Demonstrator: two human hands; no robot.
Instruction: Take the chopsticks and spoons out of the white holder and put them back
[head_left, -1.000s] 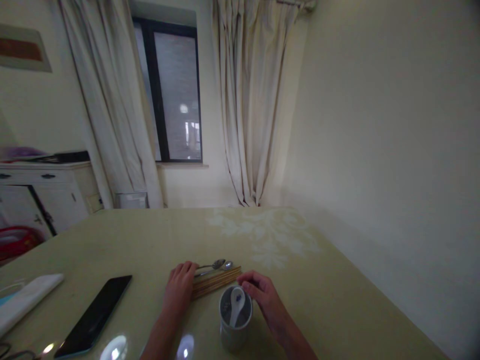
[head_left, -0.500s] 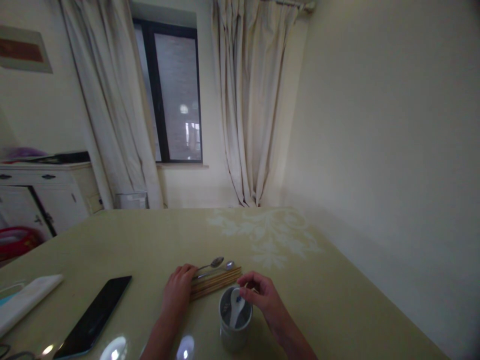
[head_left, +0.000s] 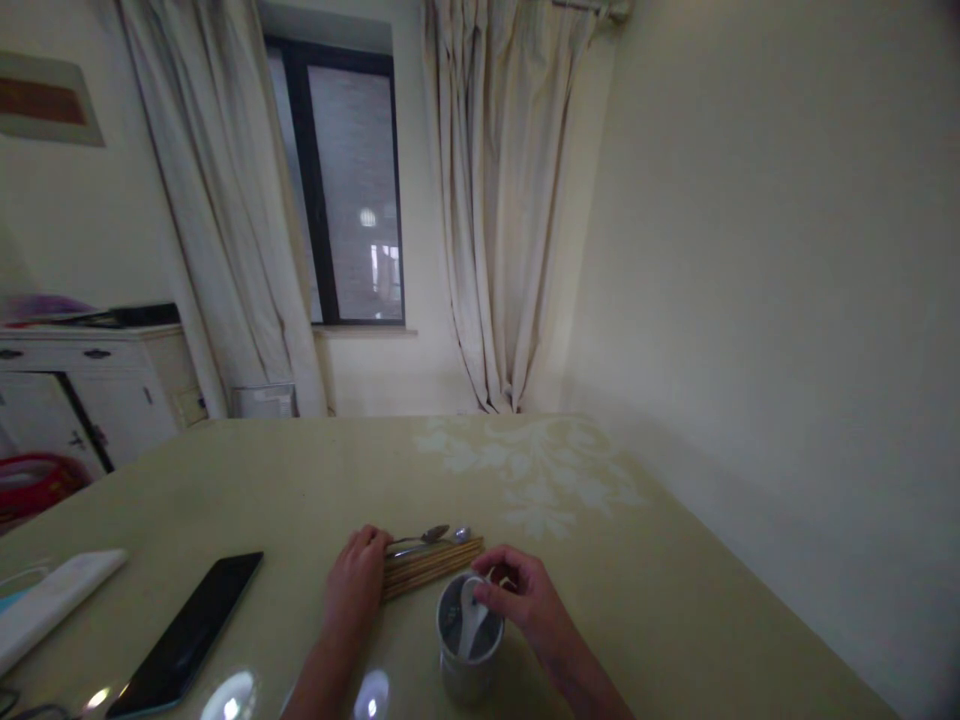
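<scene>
At the ends of several wooden chopsticks [head_left: 431,570], my left hand [head_left: 358,568] is closed on the handle of a metal spoon [head_left: 433,534]. A second metal spoon [head_left: 463,534] lies between that one and the chopsticks, its handle end hidden by my hand. To the right, a grey cup [head_left: 469,680] stands upright on the table. A white ceramic soup spoon [head_left: 470,620] leans inside it, bowl end up. My right hand [head_left: 517,585] has thumb and fingers closed at the edge of that spoon's bowl, over the cup's rim.
A black phone-like slab [head_left: 191,630] and a white flat object [head_left: 60,600] lie on the left of the glossy table [head_left: 300,470]. A wall [head_left: 787,350] runs along the table's right edge. Behind are curtains [head_left: 502,200] and a white cabinet [head_left: 112,375].
The far metal spoon has turned, its bowl now more edge-on and slightly lower. My right fingers have moved slightly left and down onto the ceramic spoon's bowl.
</scene>
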